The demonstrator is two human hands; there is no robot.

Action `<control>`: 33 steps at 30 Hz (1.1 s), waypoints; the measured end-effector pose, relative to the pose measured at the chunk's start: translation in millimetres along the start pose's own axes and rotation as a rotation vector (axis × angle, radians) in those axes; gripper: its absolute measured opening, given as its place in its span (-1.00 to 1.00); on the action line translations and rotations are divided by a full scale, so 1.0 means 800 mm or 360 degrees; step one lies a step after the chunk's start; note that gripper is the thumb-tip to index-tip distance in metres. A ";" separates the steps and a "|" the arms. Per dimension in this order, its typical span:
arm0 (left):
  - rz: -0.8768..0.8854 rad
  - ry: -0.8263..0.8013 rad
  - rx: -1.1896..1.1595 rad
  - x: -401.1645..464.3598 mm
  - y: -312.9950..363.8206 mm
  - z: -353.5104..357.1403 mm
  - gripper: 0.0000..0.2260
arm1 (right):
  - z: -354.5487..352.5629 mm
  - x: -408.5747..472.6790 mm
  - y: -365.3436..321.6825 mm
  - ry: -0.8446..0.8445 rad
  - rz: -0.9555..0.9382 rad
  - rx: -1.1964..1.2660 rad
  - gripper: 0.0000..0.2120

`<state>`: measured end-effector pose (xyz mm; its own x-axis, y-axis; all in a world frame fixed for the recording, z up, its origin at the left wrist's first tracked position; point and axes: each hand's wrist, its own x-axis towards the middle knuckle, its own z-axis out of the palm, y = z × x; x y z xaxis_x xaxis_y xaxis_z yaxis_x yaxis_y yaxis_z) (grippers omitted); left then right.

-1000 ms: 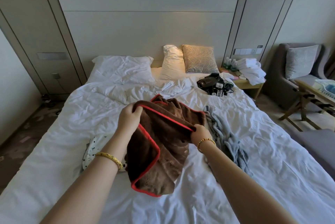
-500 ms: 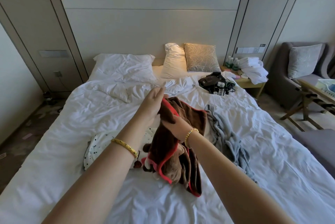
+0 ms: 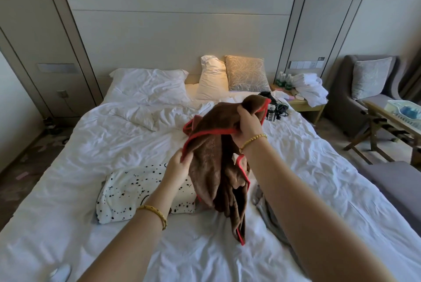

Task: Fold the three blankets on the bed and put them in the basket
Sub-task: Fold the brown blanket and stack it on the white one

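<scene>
A brown blanket with a red border [image 3: 216, 167] hangs bunched above the bed [image 3: 114, 140]. My right hand [image 3: 248, 124] grips its upper edge, raised toward the headboard. Lower down, my left hand [image 3: 177, 165] pinches the red border on the left side. On the sheet under my left arm lies a white blanket with black spots [image 3: 127, 192]. A grey blanket [image 3: 268, 211] lies crumpled on the bed, mostly hidden behind my right forearm. A pale basket [image 3: 403, 113] sits on a wooden table at the far right.
White pillows [image 3: 148, 83] and a patterned cushion [image 3: 247, 73] lean at the headboard. A black bag with cables [image 3: 273, 108] lies on the bed's far right. A nightstand holds white towels [image 3: 309, 88] and bottles. A grey armchair [image 3: 364, 90] and a bench [image 3: 394, 181] stand right of the bed.
My right hand has lifted the brown blanket's edge up and to the right. My left hand has dropped down and now pinches the red border lower on the left.
</scene>
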<state>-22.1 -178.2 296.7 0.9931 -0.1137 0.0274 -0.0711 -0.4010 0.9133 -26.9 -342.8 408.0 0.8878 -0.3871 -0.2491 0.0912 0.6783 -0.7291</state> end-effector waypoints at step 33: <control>-0.0175 -0.0448 0.0498 0.004 0.001 0.009 -0.74 | -0.031 -0.005 -0.027 -0.0156 -0.0904 -0.2374 -0.67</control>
<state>-19.8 -185.6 294.8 0.9355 -0.2808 -0.2144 -0.0341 -0.6759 0.7362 -43.7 -371.7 408.9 0.9235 -0.2852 0.2566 -0.0452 -0.7452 -0.6653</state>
